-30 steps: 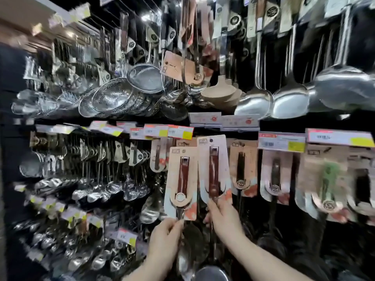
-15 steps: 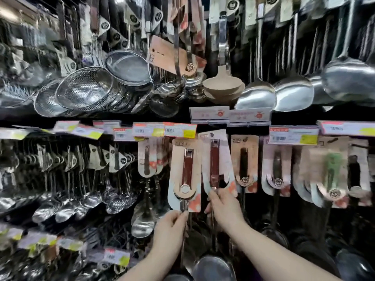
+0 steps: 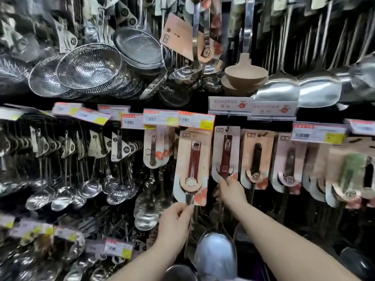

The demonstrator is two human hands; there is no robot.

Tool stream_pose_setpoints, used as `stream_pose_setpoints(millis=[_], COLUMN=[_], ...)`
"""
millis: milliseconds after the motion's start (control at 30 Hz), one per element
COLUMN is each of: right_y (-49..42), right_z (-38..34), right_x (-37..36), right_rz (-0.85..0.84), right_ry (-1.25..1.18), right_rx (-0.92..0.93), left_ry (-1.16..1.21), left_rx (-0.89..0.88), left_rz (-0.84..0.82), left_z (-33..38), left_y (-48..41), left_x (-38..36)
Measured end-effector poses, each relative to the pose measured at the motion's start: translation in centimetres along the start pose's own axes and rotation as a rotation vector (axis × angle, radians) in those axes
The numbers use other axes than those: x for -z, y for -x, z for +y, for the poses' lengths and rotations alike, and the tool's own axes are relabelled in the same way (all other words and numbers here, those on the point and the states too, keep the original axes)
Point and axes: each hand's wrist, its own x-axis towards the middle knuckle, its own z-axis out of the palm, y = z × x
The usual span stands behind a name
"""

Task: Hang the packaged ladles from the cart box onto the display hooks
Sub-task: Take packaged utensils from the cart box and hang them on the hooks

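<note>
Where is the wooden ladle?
In the head view, the wooden ladle hangs upper middle-right, between the small steel ladles and the shiny spatulas.

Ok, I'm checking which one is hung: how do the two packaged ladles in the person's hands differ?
The left-hand ladle's card looks nearer and larger, with no hook visible at its top; the right-hand ladle's card shows a dark hook at its top. The left hand pinches the shaft below its card; the right hand grips its card's lower edge. Both have red-brown handles on pale cards.
</note>
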Motion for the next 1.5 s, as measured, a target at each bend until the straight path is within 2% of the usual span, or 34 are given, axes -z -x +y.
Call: stream_pose_setpoints(millis=[500, 600, 667, 733, 800, 1000, 1133, 1500], right_y=[-4.3, -2.4, -0.3, 2.3, 4.2, 5.8, 5.6, 3.7], right_z=[3.1, 2.1, 0.9, -0.6, -1.6, -2.6, -3.0, -4.0], right_x=[-0.5, 0.7, 1.3, 1.8, 2.1, 3.9, 5.0, 5.2], right_rz=[-0.069, 0.0, -0.023, -0.205, -0.31, -0.157, -0.15, -0.158], right_ry=[0.071, 0.057, -0.119, -0.377, -0.473, -0.55, -0.596, -0.656], right_rx=[-0.083, -0.015, 0.04, 0.006, 0.026, 0.07, 0.1, 0.031], left_ry=[-0.064, -0.043, -0.01, 0.009, 0.0, -0.001, -0.024, 0.013], left_rx=[-0.013, -0.009, -0.013, -0.011, -0.014, -0.099, -0.137, -0.1], left_rz=[0.004, 0.006, -0.004, -0.028, -0.052, -0.107, -0.111, -0.124], left_z=[1.8, 1.5, 1.2, 0.9, 0.9, 2.4, 3.6, 5.1], left_y=[0.8, 1.0, 1.2, 1.4, 1.7, 2.1, 2.1, 1.1], left_x=[-0.7, -1.1, -1.5, -2.2, -3.2, -5.4, -5.9, -6.4])
